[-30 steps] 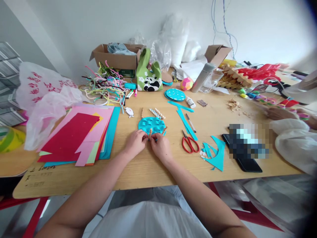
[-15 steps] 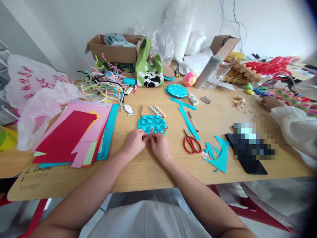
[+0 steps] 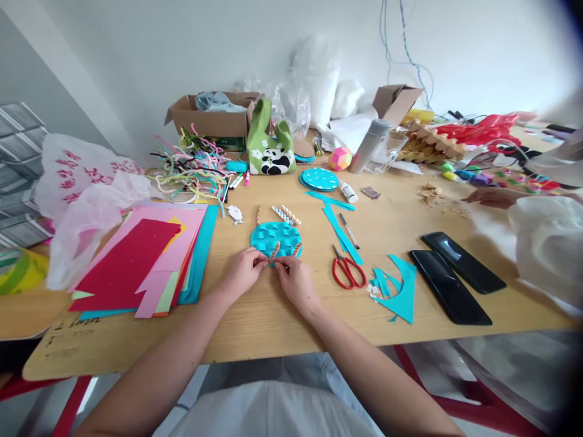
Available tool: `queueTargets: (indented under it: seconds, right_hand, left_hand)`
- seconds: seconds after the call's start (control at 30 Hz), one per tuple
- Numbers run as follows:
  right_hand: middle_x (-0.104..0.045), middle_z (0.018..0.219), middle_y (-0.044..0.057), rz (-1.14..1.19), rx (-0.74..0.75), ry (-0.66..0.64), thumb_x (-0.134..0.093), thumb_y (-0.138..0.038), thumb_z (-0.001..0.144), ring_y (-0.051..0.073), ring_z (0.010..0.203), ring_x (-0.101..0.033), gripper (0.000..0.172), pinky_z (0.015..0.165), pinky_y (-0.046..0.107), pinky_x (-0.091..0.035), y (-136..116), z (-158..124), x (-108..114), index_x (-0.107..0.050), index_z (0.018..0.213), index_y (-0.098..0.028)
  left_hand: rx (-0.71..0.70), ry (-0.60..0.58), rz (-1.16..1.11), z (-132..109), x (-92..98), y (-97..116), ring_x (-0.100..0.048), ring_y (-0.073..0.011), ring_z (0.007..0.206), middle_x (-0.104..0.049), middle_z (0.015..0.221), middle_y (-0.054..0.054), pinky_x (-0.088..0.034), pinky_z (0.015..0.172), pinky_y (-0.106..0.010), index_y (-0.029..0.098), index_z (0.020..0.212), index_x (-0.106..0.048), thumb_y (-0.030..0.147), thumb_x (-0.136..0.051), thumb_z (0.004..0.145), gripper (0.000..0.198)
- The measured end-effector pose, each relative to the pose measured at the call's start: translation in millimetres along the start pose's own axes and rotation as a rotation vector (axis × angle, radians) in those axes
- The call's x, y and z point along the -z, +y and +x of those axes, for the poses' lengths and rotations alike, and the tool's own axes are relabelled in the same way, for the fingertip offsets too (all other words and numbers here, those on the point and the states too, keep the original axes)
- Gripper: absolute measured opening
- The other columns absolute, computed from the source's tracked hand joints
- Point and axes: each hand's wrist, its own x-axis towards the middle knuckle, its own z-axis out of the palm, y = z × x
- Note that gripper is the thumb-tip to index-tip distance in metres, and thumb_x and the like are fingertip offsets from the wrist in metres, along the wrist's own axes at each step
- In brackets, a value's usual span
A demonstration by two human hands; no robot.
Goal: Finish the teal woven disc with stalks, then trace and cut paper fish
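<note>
L hand [image 3: 245, 270] + R hand [image 3: 297, 282] pinch nr rim of disc [image 3: 265, 238], well inside tbl edge [image 3: 262, 358] — box [image 3: 207, 123] behind, cloth [image 3: 218, 102] in.

You wear a pale grey top [image 3: 268, 406] with a vertical line down its front — your arms [image 3: 182, 340] and hands [image 3: 243, 270] are bare.

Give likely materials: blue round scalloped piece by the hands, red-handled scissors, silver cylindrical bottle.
Blue round scalloped piece: likely paper or thin foam, matte; thin curled flaps.
Red-handled scissors: grey blades look metal; smooth red handles, plastic or coated.
Silver cylindrical bottle: probably satin metal; soft grey sheen.
</note>
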Motion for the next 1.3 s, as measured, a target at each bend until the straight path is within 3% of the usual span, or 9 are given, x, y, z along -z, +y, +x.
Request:
queueTargets:
  seconds: [0.23,0.33,0.43,0.5,0.7,0.83,0.97,1.1,1.3]
  right_hand:
    - [-0.067,0.078,0.004,0.114,0.148,0.132,-0.049,-0.018,0.088,0.013,0.064,-0.059,0.022,0.062,0.024,-0.041,-11,-15,18,-0.071,0.085,-0.018]
    - [-0.06,0.072,0.002,0.226,0.228,0.327,-0.051,-0.023,0.089,0.011,0.058,-0.053,0.019,0.057,0.023,-0.04,-14,-14,42,-0.068,0.087,-0.017]
    - [-0.057,0.068,0.001,0.277,0.21,0.526,-0.052,-0.029,0.089,0.011,0.058,-0.051,0.019,0.055,0.024,-0.04,-12,2,73,-0.067,0.085,-0.017]
    - [-0.058,0.07,0.001,0.301,0.184,0.55,-0.052,-0.032,0.089,0.012,0.059,-0.053,0.02,0.056,0.025,-0.042,-11,19,88,-0.066,0.089,-0.017]
    - [-0.061,0.077,0.002,0.33,0.296,0.507,-0.05,-0.029,0.089,0.012,0.066,-0.057,0.018,0.061,0.026,-0.046,-24,43,93,-0.065,0.09,-0.018]
    - [-0.06,0.074,0.002,0.327,0.371,0.465,-0.048,-0.026,0.09,0.011,0.061,-0.055,0.019,0.058,0.023,-0.044,-31,26,78,-0.065,0.092,-0.017]
    - [-0.065,0.073,0.002,0.218,0.337,0.186,-0.047,-0.024,0.09,0.011,0.061,-0.058,0.019,0.059,0.022,-0.042,-20,7,54,-0.065,0.091,-0.018]
    - [-0.07,0.076,0.004,-0.093,0.24,-0.081,-0.047,-0.018,0.088,0.014,0.066,-0.063,0.02,0.061,0.023,-0.038,-3,1,27,-0.066,0.081,-0.019]
    - [-0.073,0.084,0.005,-0.271,0.148,-0.126,-0.049,-0.023,0.088,0.018,0.072,-0.066,0.018,0.062,0.025,-0.038,2,10,10,-0.066,0.088,-0.021]
  left_hand:
    - [0.033,0.062,-0.193,-2,12.5,2,-0.063,-0.0145,0.071,-0.069,0.08,-0.003,-0.051,0.067,-0.026,0.017,0.083,-0.067,0.013,-0.058,0.077,0.012]
    - [0.022,0.069,-0.254,-1,21.2,10,-0.064,-0.0145,0.076,-0.068,0.086,-0.005,-0.052,0.071,-0.027,0.016,0.091,-0.066,0.013,-0.057,0.076,0.018]
    - [-0.012,0.055,-0.225,2,25.7,21,-0.061,-0.0141,0.076,-0.067,0.088,-0.005,-0.05,0.07,-0.026,0.016,0.095,-0.066,0.019,-0.061,0.076,0.02]
    - [-0.024,0.053,-0.193,4,23.6,27,-0.06,-0.0143,0.077,-0.066,0.088,-0.005,-0.049,0.068,-0.026,0.017,0.096,-0.067,0.026,-0.066,0.076,0.022]
    - [-0.036,0.109,-0.119,12,3.4,33,-0.058,-0.014,0.075,-0.065,0.09,-0.004,-0.046,0.063,-0.024,0.02,0.103,-0.067,0.031,-0.076,0.069,0.037]
    - [-0.041,0.084,-0.137,14,0.6,34,-0.059,-0.0137,0.077,-0.067,0.087,-0.003,-0.045,0.066,-0.024,0.019,0.087,-0.07,0.025,-0.069,0.075,0.013]
    - [-0.011,0.056,-0.239,13,4.5,28,-0.061,-0.0141,0.073,-0.068,0.082,-0.004,-0.048,0.066,-0.025,0.017,0.08,-0.07,0.026,-0.066,0.077,0.01]
    - [-0.02,0.064,-0.262,11,5.2,19,-0.063,-0.0152,0.075,-0.07,0.087,-0.006,-0.051,0.07,-0.027,0.017,0.084,-0.07,0.028,-0.066,0.078,0.014]
    - [-0.031,0.07,-0.25,10,6.7,20,-0.065,-0.016,0.079,-0.071,0.09,-0.007,-0.052,0.072,-0.028,0.017,0.081,-0.07,0.025,-0.063,0.079,0.011]
